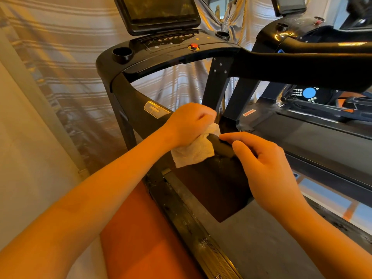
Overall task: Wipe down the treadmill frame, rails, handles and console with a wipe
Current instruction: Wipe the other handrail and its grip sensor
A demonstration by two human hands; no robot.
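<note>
The left hand [189, 125] grips a crumpled white wipe [193, 152], bunched round the black handle [221, 147] of the treadmill. The wipe lies on the handle's near end and hangs off its outer side. Just beside it, the right hand [267, 168] curls thumb and forefinger round the very tip of the same handle, seemingly to steady it. By my reckoning the job is somewhere in its middle. The handle is in work, while the side rail [191, 224] below it shows specks and grime, and the console [171, 43] far up beyond it, with its smeared screen [159, 11], looks unwiped. The fingers of the left hand are hidden under the wipe and the handle's underside cannot be seen. Glare makes it hard to judge how clean the glossy frame above the handle really is.
</note>
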